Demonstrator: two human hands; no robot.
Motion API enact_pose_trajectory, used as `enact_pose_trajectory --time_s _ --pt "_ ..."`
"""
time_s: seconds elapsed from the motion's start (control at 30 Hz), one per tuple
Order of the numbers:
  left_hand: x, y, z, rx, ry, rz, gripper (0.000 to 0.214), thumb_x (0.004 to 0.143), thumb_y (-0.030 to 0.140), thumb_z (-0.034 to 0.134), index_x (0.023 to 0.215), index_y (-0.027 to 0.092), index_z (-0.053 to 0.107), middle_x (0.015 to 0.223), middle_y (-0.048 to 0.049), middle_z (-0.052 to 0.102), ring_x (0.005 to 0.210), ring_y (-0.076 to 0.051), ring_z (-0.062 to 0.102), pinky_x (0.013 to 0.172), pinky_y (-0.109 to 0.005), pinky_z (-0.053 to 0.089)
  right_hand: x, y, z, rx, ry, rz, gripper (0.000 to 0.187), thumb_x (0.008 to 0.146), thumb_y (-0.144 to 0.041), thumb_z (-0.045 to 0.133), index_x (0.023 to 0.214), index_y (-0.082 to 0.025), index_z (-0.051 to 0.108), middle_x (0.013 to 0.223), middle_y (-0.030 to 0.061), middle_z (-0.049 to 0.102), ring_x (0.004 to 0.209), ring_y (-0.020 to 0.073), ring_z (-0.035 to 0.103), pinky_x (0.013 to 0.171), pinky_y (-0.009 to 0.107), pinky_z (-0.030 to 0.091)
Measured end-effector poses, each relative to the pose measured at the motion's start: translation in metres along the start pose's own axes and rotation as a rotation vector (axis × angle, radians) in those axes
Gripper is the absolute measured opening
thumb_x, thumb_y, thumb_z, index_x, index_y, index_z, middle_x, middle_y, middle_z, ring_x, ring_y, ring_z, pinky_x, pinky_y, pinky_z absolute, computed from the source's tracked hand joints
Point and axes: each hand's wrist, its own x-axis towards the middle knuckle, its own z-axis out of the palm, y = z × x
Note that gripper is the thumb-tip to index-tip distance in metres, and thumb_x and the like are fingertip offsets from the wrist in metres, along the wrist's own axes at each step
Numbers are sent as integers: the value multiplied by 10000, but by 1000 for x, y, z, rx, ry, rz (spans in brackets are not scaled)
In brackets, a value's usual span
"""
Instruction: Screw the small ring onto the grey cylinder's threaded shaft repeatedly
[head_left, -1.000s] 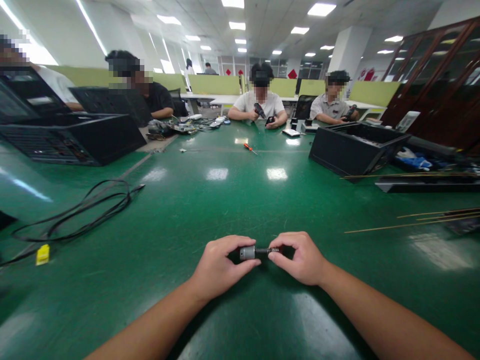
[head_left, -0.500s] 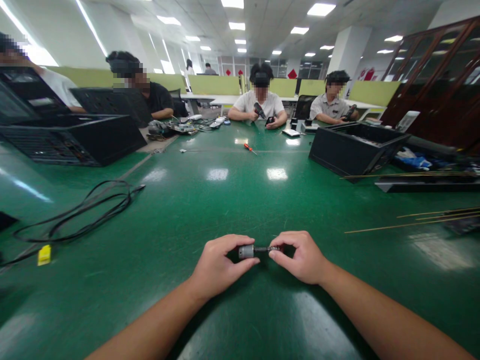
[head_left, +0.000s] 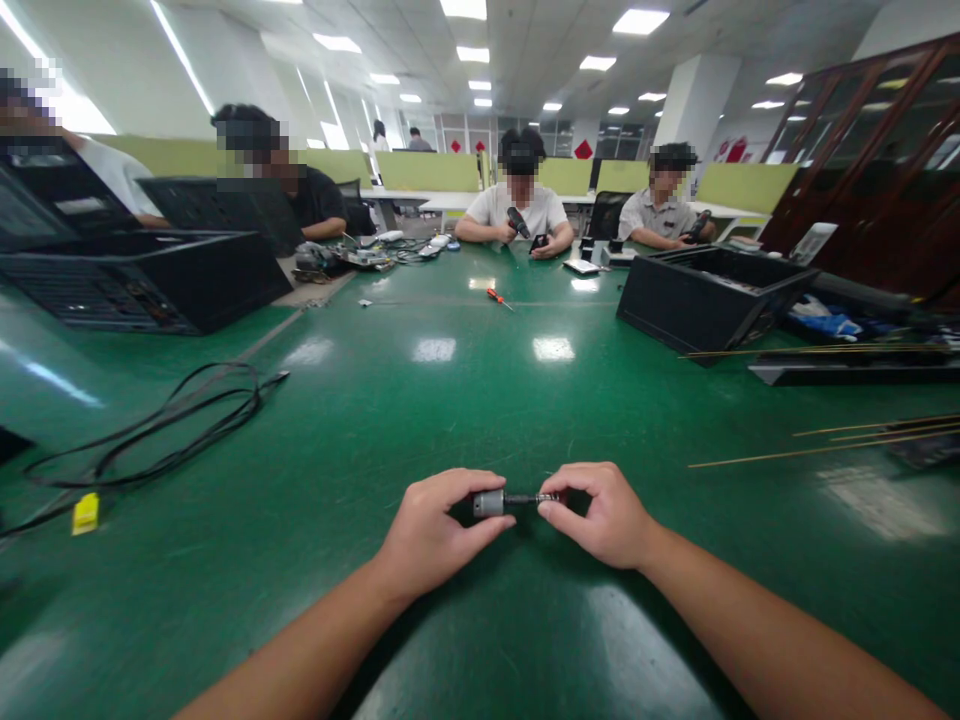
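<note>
My left hand [head_left: 435, 530] pinches a short grey metal cylinder [head_left: 489, 503] between thumb and fingers, just above the green tabletop. From the cylinder's right end a thin dark shaft [head_left: 520, 499] runs level towards my right hand [head_left: 600, 512]. There, thumb and forefinger close on a small ridged metallic piece [head_left: 551, 497] in line with the shaft. Something dark red shows behind it, mostly hidden by my fingers. I cannot tell whether the shaft and the ridged piece are joined.
The green table [head_left: 450, 400] bears an orange-handled screwdriver [head_left: 495, 297] ahead. A coiled black cable [head_left: 180, 410] with a yellow tag [head_left: 86, 513] lies left. Black computer cases stand left [head_left: 150, 280] and right [head_left: 697, 300]. Thin yellowish rods [head_left: 757, 458] jut in from the right. Co-workers sit across.
My left hand has shifted slightly left with the grey cylinder, and a little more of the dark shaft shows between my hands. My right hand has stayed in place.
</note>
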Motion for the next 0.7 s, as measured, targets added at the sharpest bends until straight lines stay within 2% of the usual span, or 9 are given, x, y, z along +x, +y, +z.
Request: enact_pose_trajectory --time_s 0.7 --pt "2 1 -1 1 10 6 306 731 254 840 1016 227 732 954 -27 785 844 -190 751 802 -289 603 0 2 -3 21 -21 -2 81 842 -232 670 804 -182 722 683 26 693 628 157 639 614 251 480"
